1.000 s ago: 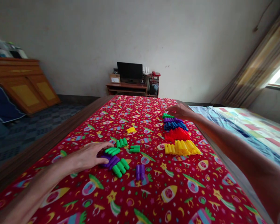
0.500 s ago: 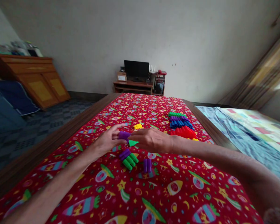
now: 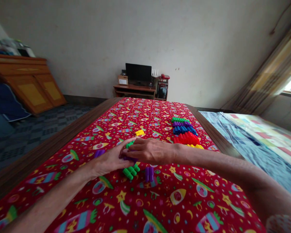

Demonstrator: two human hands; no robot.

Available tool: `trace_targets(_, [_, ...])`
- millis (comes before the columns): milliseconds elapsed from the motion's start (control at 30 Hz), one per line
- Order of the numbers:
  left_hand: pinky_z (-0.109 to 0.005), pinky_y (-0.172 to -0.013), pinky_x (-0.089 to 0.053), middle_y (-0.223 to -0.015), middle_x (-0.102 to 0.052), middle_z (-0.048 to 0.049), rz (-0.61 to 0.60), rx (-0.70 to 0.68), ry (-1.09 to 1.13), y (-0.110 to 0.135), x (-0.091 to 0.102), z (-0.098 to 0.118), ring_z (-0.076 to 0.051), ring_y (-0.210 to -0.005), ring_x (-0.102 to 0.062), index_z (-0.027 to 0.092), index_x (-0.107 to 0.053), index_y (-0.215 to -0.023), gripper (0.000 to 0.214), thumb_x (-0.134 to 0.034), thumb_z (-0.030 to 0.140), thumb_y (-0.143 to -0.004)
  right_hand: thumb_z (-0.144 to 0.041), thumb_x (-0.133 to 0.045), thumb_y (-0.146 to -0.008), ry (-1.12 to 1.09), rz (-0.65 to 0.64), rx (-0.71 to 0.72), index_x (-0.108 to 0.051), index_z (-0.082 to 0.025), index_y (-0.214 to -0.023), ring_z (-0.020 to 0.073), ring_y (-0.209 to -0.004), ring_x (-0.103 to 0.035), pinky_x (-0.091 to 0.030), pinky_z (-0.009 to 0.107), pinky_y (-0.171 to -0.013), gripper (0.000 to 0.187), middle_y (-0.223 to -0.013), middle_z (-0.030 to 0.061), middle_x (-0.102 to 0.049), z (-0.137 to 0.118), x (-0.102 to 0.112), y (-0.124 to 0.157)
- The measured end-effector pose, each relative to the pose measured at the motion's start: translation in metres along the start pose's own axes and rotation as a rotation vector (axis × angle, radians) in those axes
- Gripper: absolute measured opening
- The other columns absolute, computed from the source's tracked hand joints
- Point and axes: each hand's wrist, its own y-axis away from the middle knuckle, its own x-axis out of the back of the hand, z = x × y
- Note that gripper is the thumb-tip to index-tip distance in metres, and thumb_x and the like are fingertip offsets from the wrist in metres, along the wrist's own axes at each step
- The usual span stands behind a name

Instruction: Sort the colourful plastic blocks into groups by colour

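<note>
My left hand (image 3: 115, 157) and my right hand (image 3: 149, 151) meet over the tablecloth, fingers overlapping around a purple toy block (image 3: 133, 158), mostly hidden. The fingers of both are curled in on it. A green block (image 3: 130, 144) shows just beyond the fingertips; whether it joins the purple one I cannot tell. Directly below the hands lie several green tube-shaped blocks (image 3: 131, 171). Another purple block (image 3: 149, 174) rests to their right, and a further purple one (image 3: 99, 153) is left of my left hand. A small yellow block (image 3: 140, 133) sits farther back.
Rows of green (image 3: 180, 119), purple, blue (image 3: 184, 130), red (image 3: 187, 138) and yellow blocks line the right side of the red patterned tablecloth (image 3: 160, 204). Beyond the table stands a desk with a monitor (image 3: 138, 73). A bed (image 3: 257, 136) is at the right, a wooden cabinet (image 3: 31, 84) at the left.
Both hands have come closer together and slightly nearer to me, and now overlap around the purple block. The purple block at the left has come into view.
</note>
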Motion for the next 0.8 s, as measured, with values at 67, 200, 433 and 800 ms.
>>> trace_targets(67, [-0.026, -0.067, -0.051, -0.095, -0.066, -0.0022, -0.029, 0.027, 0.021, -0.001, -0.002, -0.003, -0.019, -0.084, -0.064, 0.021, -0.026, -0.148, 0.093, -0.075, 0.034, -0.070, -0.016, -0.042, -0.098, 0.028, -0.023, -0.003, -0.055, -0.009, -0.124, 0.0206, -0.107, -0.057, -0.047, 0.037, -0.097, 0.030, -0.119, 0.0147, -0.063, 0.000, -0.002, 0.002])
trace_targets(200, [-0.029, -0.074, -0.052, -0.096, -0.069, -0.0037, 0.016, 0.110, 0.071, -0.001, -0.008, 0.002, -0.022, -0.090, -0.066, 0.021, -0.024, -0.148, 0.099, -0.077, 0.039, -0.066, -0.018, -0.043, -0.098, 0.066, -0.066, -0.050, -0.051, -0.010, -0.130, 0.0210, -0.100, -0.060, -0.049, 0.038, -0.090, 0.034, -0.112, 0.0141, -0.066, -0.004, 0.000, 0.005])
trace_targets(433, [-0.030, -0.072, -0.052, -0.087, -0.068, -0.0039, 0.179, 0.004, -0.236, -0.003, -0.002, 0.000, -0.021, -0.081, -0.065, 0.018, -0.048, -0.133, 0.066, -0.059, 0.054, -0.080, -0.025, -0.058, -0.092, -0.038, -0.043, -0.196, -0.063, -0.013, -0.113, 0.0182, -0.096, -0.061, -0.048, 0.033, -0.084, 0.024, -0.107, 0.0113, -0.069, 0.043, 0.015, 0.038])
trace_targets(800, [-0.027, -0.070, -0.048, -0.090, -0.071, -0.0031, -0.045, 0.103, -0.833, 0.013, 0.029, 0.005, -0.020, -0.077, -0.063, 0.023, -0.070, -0.104, 0.033, -0.057, 0.035, -0.076, -0.018, -0.063, -0.075, 0.081, -0.087, -1.005, -0.073, -0.015, -0.104, 0.0191, -0.081, -0.067, -0.047, 0.027, -0.073, 0.031, -0.094, 0.0077, -0.075, 0.157, 0.009, 0.183])
